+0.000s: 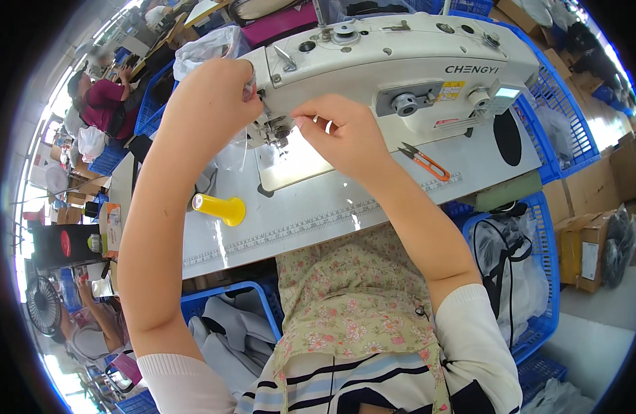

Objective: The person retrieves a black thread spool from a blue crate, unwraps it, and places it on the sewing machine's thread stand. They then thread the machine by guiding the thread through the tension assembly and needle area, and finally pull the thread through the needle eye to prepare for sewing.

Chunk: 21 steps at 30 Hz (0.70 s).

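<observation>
Both hands are at the head end of a white industrial sewing machine [331, 62]. My left hand [218, 96] is curled closed against its left end; whatever the fingers grip is hidden. My right hand [345, 134] is just right of the needle area [280, 130], its thumb and forefinger pinched together. Anything between those fingertips is too fine to make out. On the table, an empty-looking yellow thread cone [220, 209] lies on its side below my left hand. Orange-handled thread snips [428, 164] lie right of my right wrist.
A measuring scale [318, 224] runs along the table's front. A black oval piece [507, 138] lies at the right end. Blue baskets hold grey fabric pieces [238, 331] below left and plastic-wrapped goods [528, 276] at right. Other people [107, 103] sit working at far left.
</observation>
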Motion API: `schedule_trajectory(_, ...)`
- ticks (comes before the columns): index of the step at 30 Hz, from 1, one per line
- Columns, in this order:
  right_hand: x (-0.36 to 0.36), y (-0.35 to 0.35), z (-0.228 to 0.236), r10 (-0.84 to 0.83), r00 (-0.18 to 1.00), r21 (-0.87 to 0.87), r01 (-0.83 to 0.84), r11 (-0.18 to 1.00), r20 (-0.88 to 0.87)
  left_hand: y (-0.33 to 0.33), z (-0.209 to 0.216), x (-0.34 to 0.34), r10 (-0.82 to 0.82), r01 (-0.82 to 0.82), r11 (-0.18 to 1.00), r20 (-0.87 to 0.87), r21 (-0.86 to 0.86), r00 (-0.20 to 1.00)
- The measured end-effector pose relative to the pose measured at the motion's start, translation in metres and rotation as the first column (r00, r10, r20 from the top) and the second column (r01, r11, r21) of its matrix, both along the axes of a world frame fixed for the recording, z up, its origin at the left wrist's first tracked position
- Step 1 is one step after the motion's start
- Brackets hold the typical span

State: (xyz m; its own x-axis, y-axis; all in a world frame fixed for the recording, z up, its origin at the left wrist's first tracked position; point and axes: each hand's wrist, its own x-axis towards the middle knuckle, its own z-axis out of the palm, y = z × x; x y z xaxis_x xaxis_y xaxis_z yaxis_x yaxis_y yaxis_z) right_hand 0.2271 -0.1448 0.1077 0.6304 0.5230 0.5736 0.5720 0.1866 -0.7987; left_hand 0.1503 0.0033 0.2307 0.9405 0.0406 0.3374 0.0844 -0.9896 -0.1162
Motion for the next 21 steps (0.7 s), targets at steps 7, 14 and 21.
schedule_trajectory(7,0.001,-0.001,-0.002,0.001,1.000,0.023,-0.001,1.000,-0.024,-0.001,0.002,-0.001,-0.010,0.009,1.000,-0.005,-0.020,1.000)
schedule_trajectory(14,0.007,0.010,-0.001,-0.079,0.996,0.105,0.074,0.992,0.037,-0.004,0.003,0.003,-0.027,0.026,0.999,0.023,0.028,0.999)
schedule_trajectory(21,0.007,0.041,0.008,-0.302,0.901,0.202,0.247,0.948,0.313,-0.001,0.000,0.001,-0.051,0.053,0.997,0.043,-0.054,0.998)
